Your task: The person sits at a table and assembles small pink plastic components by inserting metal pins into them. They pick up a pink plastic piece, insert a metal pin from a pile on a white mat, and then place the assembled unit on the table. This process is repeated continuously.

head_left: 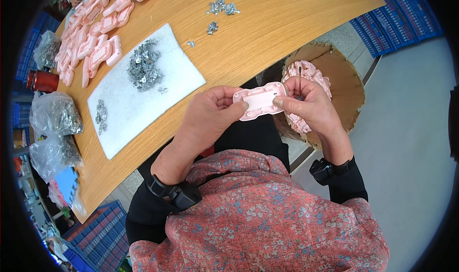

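Observation:
A pink plastic shell point(260, 101), open side up with small posts along its rim, is held between my two hands above my lap. My left hand point(213, 107) pinches its left end, thumb on the inner face. At the opposite end, my right hand point(311, 104) grips it with the thumb pressed inside the edge. A thin dark rod-like tool point(300, 83) sticks up among the fingers of my right hand; its kind cannot be made out. Small metal clips point(143, 66) lie piled on a white foam sheet point(179, 73) to the left.
Many pink shells point(103, 52) cover the far left of the wooden table point(267, 18). A cardboard drum point(346, 81) of pink parts stands beyond my right hand. Clear bags of metal parts point(57, 114) and a red canister point(45, 81) line the left edge. Blue crates point(401, 18) stand far right.

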A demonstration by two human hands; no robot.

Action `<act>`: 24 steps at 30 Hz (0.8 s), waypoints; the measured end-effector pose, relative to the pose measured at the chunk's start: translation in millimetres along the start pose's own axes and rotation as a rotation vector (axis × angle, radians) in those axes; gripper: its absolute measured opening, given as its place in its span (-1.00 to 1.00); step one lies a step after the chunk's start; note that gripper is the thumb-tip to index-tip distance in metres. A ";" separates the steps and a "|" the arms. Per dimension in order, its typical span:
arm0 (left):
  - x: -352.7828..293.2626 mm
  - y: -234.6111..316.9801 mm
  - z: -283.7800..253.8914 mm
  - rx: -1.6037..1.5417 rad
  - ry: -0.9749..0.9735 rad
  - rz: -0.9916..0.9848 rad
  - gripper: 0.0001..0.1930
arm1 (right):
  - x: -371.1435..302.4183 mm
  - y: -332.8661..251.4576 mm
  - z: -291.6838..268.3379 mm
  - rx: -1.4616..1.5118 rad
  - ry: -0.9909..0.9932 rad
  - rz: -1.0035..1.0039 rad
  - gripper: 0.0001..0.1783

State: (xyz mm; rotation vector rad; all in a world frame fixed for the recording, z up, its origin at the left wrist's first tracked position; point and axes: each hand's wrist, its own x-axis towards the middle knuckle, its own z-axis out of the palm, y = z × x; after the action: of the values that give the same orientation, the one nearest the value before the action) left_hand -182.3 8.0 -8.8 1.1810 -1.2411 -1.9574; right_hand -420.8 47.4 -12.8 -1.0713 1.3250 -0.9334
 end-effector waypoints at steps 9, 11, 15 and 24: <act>-1.2 6.3 -4.7 -0.096 -0.023 -0.045 -0.69 | 4.1 -0.9 0.3 0.042 -0.024 0.024 -0.73; -1.7 7.4 -4.5 -0.084 -0.025 -0.042 -0.70 | 4.3 -1.5 0.0 0.045 -0.032 0.040 -0.73; -0.8 9.2 0.4 -0.037 -0.017 -0.042 -0.63 | 3.2 -2.0 -0.9 0.036 -0.026 0.059 -0.71; 0.4 6.8 3.2 0.038 -0.006 -0.050 -0.50 | -8.2 6.7 -28.6 0.100 -0.018 0.179 -0.70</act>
State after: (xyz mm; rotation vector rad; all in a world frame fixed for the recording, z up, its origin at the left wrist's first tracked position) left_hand -185.4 6.2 -2.2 1.2366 -1.2680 -1.9826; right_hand -450.2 55.2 -15.6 -0.8671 1.3222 -0.8451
